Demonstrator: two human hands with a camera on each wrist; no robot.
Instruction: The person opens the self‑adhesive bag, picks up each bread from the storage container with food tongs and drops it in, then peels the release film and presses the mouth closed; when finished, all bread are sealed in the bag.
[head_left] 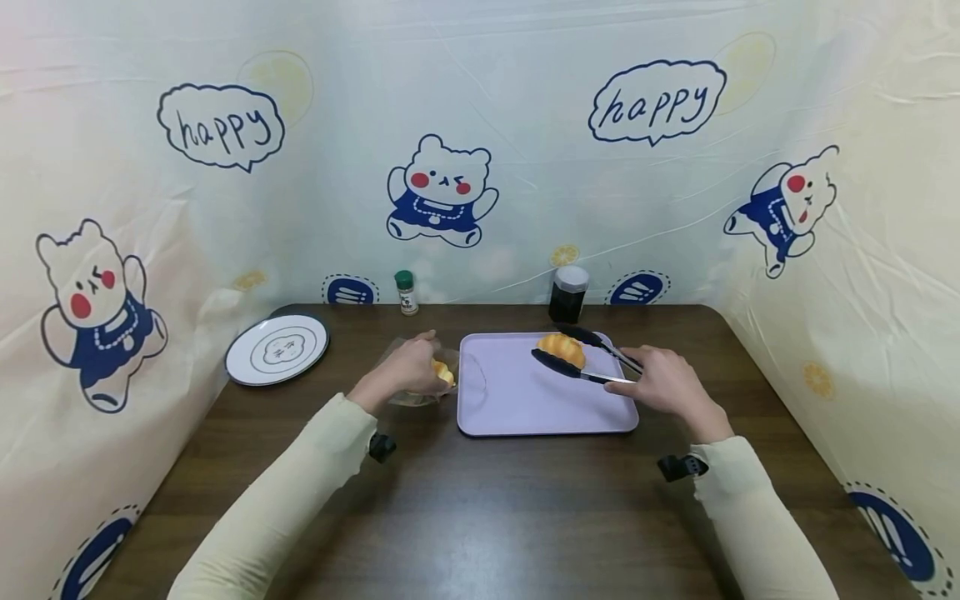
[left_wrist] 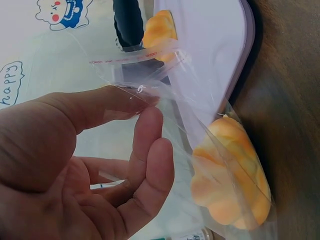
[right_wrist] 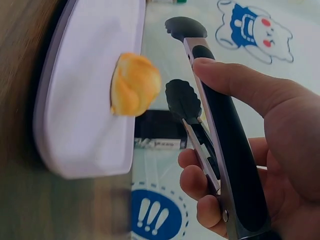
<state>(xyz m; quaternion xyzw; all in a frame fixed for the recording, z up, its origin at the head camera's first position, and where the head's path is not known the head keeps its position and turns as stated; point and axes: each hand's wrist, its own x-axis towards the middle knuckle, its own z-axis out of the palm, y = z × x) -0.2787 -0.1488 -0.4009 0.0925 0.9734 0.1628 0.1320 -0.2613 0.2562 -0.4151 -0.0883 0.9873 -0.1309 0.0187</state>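
Near the tray's left side, my left hand [head_left: 408, 368] pinches the edge of a clear plastic bag [left_wrist: 145, 56] between thumb and fingertips. A golden, ridged bread roll [left_wrist: 232, 175] lies inside that bag. My right hand [head_left: 670, 383] grips a pair of tongs [right_wrist: 232, 150] with black handles and black scalloped tips. The tongs are spread, their tips on either side of a second golden bread roll [head_left: 564, 350] on the lilac tray [head_left: 525, 404]. In the right wrist view the tips appear apart from that roll.
A white plate [head_left: 247, 354] with a dark rim sits at the table's back left. Along the back edge stand a small green-capped shaker [head_left: 406, 293] and a dark jar [head_left: 568, 296] with a pale lid. A printed cloth [head_left: 525, 208] hangs behind the brown table [head_left: 480, 517].
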